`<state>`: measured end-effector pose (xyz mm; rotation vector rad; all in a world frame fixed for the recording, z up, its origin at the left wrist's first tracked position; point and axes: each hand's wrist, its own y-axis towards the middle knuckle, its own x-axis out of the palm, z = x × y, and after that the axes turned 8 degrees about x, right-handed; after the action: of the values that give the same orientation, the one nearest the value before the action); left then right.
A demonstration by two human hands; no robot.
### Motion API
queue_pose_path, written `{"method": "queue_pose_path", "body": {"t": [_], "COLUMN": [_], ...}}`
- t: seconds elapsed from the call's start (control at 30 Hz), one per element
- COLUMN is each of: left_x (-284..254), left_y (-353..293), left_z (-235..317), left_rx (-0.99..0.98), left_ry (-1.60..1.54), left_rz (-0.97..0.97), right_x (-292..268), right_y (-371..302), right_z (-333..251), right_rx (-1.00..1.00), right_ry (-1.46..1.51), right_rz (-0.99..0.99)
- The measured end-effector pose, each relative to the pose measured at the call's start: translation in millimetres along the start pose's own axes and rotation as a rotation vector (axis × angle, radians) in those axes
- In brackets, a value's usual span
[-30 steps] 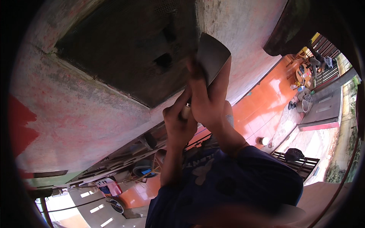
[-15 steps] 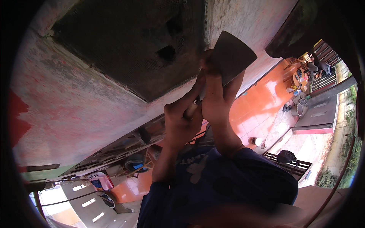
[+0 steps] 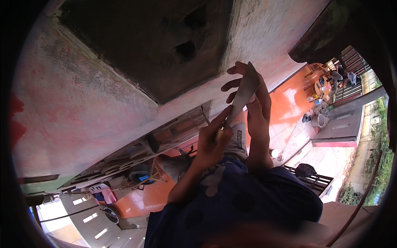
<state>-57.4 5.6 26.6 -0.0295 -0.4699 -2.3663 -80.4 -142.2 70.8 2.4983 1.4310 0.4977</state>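
Note:
My left hand is closed around the handle of a flat metal scraper. The blade points up and shows almost edge-on. My right hand is up beside the blade, its spread fingers resting along the blade's side. Both hands hover a little off a pink, stained plaster wall. Just up and to the left of them lies a dark mesh-covered square recess. My dark blue sleeves and torso fill the lower middle of the view.
Far below lies an orange tiled floor with buckets and clutter near a metal gate. A dark bag lies on a grating. A blue drum stands at lower left. A dark roof edge is at upper right.
The scraper's blade has come off the wall and turned from face-on to edge-on. Both hands have shifted right and slightly down, and my right fingers have spread along the blade.

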Motion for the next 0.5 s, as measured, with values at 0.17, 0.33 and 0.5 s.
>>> {"method": "queue_pose_path", "body": {"t": [0.17,0.33,0.5], "left_x": [8.9,20.5,29.0], "left_y": [-2.4,-3.9,12.2], "left_z": [6.6,14.7,13.9], "left_rx": [-0.111,-0.316,0.179], "left_ry": [-0.266,-0.571,0.204], "left_rz": [-0.005,0.010,0.079], "right_x": [-6.1,7.2,15.9], "right_y": [0.4,-3.9,7.4], "right_z": [-5.7,-11.9,-20.4], "right_rx": [0.144,-0.126,-0.368], "right_ry": [0.118,0.058,-0.016], "right_rz": [-0.028,0.284,0.396]}}
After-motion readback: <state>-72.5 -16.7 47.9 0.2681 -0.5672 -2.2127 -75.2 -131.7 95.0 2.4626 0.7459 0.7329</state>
